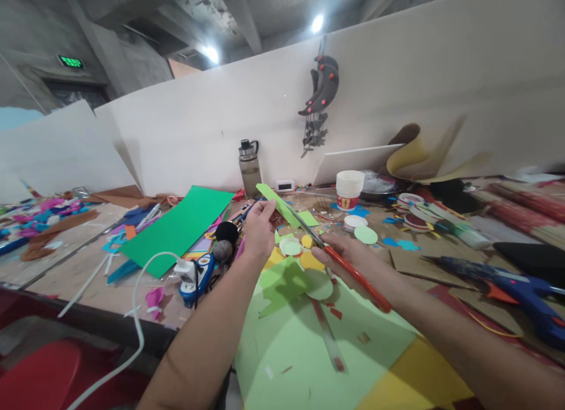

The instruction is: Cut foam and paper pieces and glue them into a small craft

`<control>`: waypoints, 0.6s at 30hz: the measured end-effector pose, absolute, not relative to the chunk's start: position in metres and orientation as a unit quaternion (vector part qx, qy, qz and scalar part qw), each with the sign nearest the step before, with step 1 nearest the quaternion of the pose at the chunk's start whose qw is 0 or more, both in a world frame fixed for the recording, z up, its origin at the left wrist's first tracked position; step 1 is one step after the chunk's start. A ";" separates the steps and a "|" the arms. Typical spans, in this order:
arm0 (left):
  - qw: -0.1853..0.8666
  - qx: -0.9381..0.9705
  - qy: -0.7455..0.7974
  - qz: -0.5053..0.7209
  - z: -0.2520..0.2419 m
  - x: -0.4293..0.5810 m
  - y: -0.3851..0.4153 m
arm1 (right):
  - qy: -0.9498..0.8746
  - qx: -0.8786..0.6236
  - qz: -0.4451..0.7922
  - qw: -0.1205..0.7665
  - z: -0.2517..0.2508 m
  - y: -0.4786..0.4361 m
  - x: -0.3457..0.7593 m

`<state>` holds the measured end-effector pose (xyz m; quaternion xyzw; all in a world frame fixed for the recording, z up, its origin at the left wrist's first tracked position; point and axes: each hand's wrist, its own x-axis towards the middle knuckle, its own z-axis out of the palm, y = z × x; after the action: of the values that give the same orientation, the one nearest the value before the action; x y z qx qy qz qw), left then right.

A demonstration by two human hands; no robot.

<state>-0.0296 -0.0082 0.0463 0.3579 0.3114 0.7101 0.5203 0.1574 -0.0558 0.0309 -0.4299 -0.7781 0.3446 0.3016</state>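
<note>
Pinched in my left hand (260,227) is a strip of light green paper (277,202), raised above the table. My right hand (338,252) grips scissors (353,273) with long red handles, their metal blades pointing up and left at the strip's lower end. How far the blades are apart does not show clearly. Under my hands lie a cut piece of bright green paper (282,283), a pale green paper disc (318,285) and some yellow pieces (310,260). A pen with a red tip (327,333) rests on the large pale green sheet (282,363).
To the left are a dark green sheet (176,236), a blue power strip (196,283) with a white cable, and a black yarn ball (226,231). A water bottle (249,172) and stacked paper cups (348,189) stand behind. At right lies a blue glue gun (507,286).
</note>
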 end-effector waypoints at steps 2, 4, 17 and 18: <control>0.525 0.367 0.307 0.704 0.045 -0.028 -0.009 | -0.774 -0.431 0.359 0.296 0.030 -0.056 0.158; 0.527 0.375 0.302 0.700 0.043 -0.026 -0.010 | -0.763 -0.439 0.376 0.290 0.030 -0.057 0.158; 0.527 0.376 0.297 0.702 0.043 -0.023 -0.011 | -0.740 -0.466 0.363 0.323 0.039 -0.063 0.152; 0.528 0.378 0.296 0.701 0.043 -0.024 -0.011 | -0.739 -0.467 0.362 0.323 0.040 -0.064 0.152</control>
<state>-0.0235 -0.0111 0.0433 0.3779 0.2961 0.7008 0.5276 0.1522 -0.0635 0.0397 -0.4671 -0.7390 0.3623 0.3233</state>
